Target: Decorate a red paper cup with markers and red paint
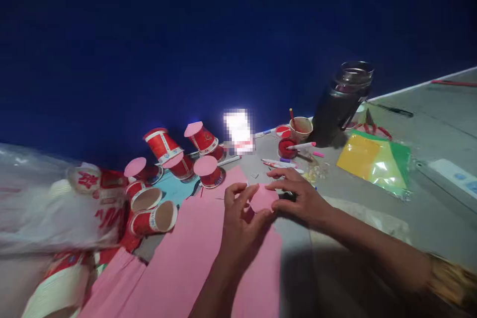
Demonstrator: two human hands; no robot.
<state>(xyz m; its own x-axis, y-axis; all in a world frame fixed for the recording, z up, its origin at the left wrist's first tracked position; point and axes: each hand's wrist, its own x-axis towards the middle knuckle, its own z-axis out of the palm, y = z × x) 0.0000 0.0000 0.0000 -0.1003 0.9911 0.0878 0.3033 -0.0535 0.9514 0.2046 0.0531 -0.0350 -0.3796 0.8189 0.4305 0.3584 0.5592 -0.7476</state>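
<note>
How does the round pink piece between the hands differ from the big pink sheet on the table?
The pink disc is round, while the pink sheet is long with uneven edges. The pink disc is far smaller than the pink sheet. The left hand and right hand hold the pink disc, while the pink sheet lies on the table. Both share a similar pink.
</note>
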